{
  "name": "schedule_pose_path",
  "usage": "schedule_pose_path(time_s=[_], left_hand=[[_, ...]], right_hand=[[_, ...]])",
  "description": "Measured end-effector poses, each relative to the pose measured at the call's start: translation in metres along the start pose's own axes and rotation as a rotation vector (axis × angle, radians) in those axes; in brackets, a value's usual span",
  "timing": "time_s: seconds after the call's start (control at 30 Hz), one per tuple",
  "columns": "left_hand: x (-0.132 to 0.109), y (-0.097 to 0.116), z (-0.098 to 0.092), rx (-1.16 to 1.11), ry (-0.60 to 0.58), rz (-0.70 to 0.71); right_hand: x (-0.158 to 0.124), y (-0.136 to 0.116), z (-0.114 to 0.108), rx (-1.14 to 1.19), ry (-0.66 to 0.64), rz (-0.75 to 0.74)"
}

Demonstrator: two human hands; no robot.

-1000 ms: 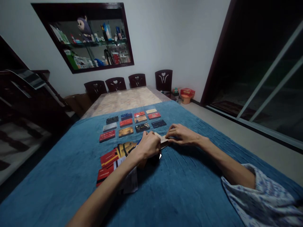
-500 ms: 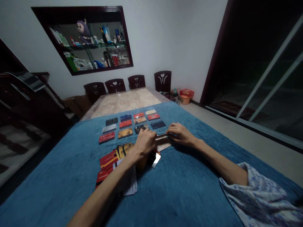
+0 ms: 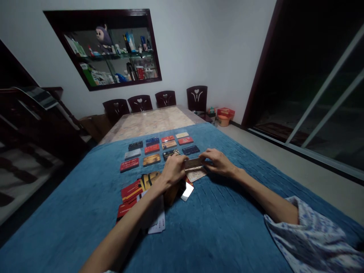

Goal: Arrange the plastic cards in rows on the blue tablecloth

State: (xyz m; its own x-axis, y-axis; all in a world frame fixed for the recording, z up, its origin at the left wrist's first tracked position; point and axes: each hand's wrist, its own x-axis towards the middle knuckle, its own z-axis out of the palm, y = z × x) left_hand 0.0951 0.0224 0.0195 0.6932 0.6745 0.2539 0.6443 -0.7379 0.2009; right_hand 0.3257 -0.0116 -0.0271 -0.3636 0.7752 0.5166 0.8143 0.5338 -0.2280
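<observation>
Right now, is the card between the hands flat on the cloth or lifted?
Lifted: the left hand and right hand pinch the card by its ends, above another card on the blue cloth.

no word, number or brand can be read anywhere. the rows of cards (image 3: 159,148) on the blue cloth (image 3: 227,212) carry faint light print, too small and dim to make out. the same goes for the fanned cards (image 3: 135,189) nearer the person and for the pale card (image 3: 193,163) pinched between the left hand (image 3: 173,172) and the right hand (image 3: 217,162): marks show on its face, but no letters. the bottles and packets (image 3: 136,70) on the wall shelf (image 3: 113,55) bear labels that are only blurs of colour.
</observation>
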Motion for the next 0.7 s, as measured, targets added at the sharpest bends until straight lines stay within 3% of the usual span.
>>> schedule_pose_path(time_s=[0.7], left_hand=[[-0.007, 0.009, 0.011, 0.228, -0.057, -0.022]], right_hand=[[-0.003, 0.001, 0.012, -0.121, -0.005, 0.034]])
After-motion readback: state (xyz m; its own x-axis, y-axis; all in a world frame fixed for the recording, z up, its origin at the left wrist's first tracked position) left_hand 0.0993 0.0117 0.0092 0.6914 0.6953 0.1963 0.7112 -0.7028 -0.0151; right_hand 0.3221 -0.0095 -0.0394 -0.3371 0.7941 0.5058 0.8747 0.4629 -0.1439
